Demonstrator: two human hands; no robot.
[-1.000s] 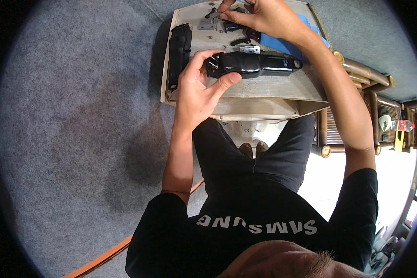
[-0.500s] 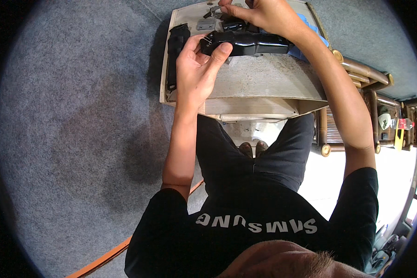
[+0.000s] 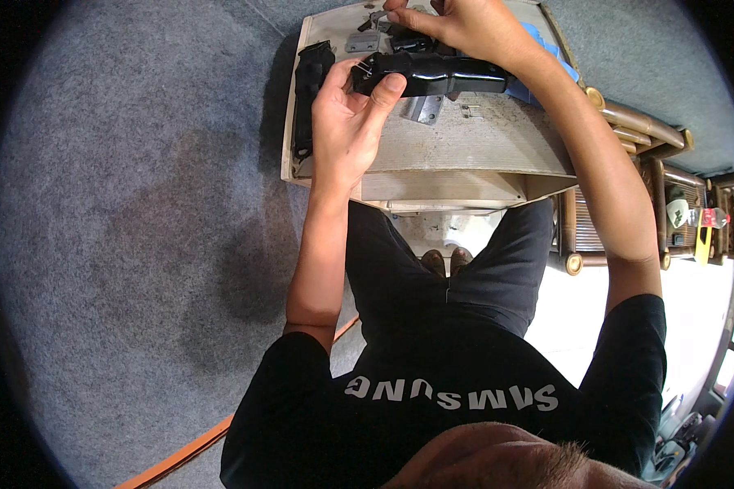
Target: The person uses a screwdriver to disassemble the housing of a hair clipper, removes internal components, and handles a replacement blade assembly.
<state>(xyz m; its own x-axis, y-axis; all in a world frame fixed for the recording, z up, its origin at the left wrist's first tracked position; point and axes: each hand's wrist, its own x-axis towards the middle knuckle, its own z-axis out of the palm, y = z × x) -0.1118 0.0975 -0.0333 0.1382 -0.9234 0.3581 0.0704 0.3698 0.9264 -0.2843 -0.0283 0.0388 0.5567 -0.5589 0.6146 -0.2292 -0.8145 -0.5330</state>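
My left hand (image 3: 352, 122) is closed round one end of a glossy black hair clipper (image 3: 440, 75), thumb on top. Thin metal prongs (image 3: 364, 68) show at that bare end. Beyond it, my right hand (image 3: 465, 28) pinches a small dark grey piece (image 3: 373, 20), partly cut off by the picture's upper edge. Just below the clipper a silver blade plate (image 3: 426, 109) lies on the wooden box top (image 3: 497, 138), with a small wire spring (image 3: 471, 111) to its right. Another grey metal plate (image 3: 363, 42) lies farther back, beside a small black part (image 3: 412, 43).
A second black clipper (image 3: 311, 98) lies along the box top's left edge. Blue cloth or plastic (image 3: 546, 61) is bunched under my right forearm. Bamboo furniture (image 3: 583, 224) stands to the right, and grey carpet (image 3: 139, 204) spreads left. Dark specks are scattered over the wood.
The blade plate and the wire spring now lie on the wood just below the clipper; before, only a sliver of metal showed there. Both hands have barely moved.
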